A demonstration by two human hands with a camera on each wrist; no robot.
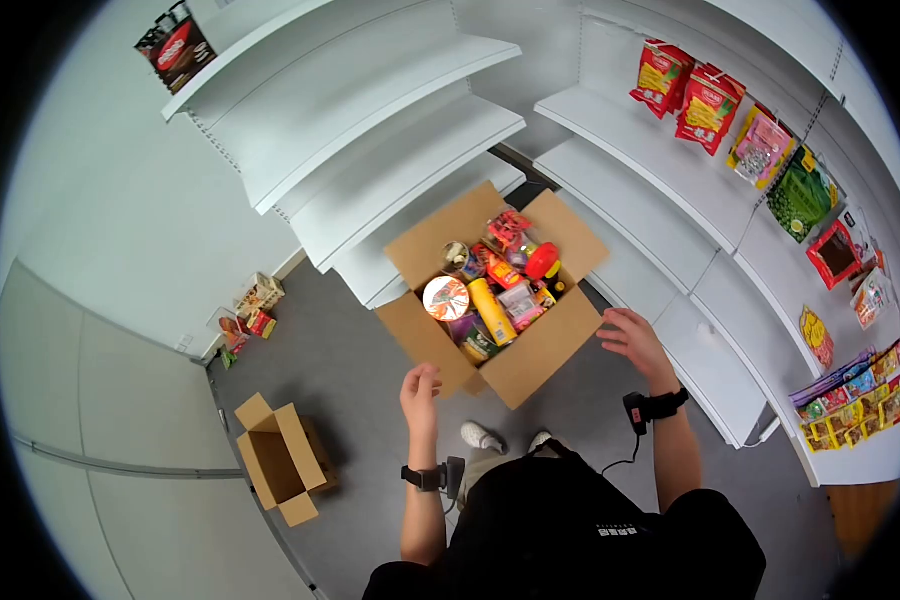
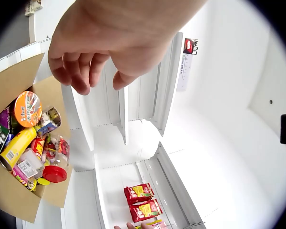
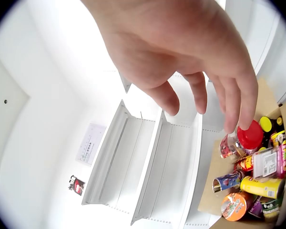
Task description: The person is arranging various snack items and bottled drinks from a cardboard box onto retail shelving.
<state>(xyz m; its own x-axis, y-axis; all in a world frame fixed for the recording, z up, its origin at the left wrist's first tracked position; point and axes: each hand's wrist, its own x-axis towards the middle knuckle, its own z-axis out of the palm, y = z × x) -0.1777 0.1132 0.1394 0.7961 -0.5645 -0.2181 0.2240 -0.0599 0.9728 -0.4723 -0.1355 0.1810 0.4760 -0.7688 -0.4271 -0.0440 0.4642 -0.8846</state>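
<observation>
An open cardboard box [image 1: 535, 355] full of packaged snacks stands in front of the person in the head view. Inside it are a yellow canister [image 1: 492, 312], an instant noodle cup with an orange-and-white lid [image 1: 446, 298], a jar with a red lid [image 1: 542, 261] and several packets. The left hand [image 1: 420, 392] hovers near the box's left front flap, fingers loosely bent around nothing. By the right front flap is the right hand [image 1: 634, 340], its fingers spread and relaxed. Both wrist views show the hands, left [image 2: 105, 47] and right [image 3: 195, 62], holding nothing.
White shelves [image 1: 400, 140] rise behind the box. Red snack bags [image 1: 710, 105] and other packets line the right shelves. An empty smaller cardboard box [image 1: 285, 460] sits on the floor at left, and several packages [image 1: 258, 300] lie by the wall.
</observation>
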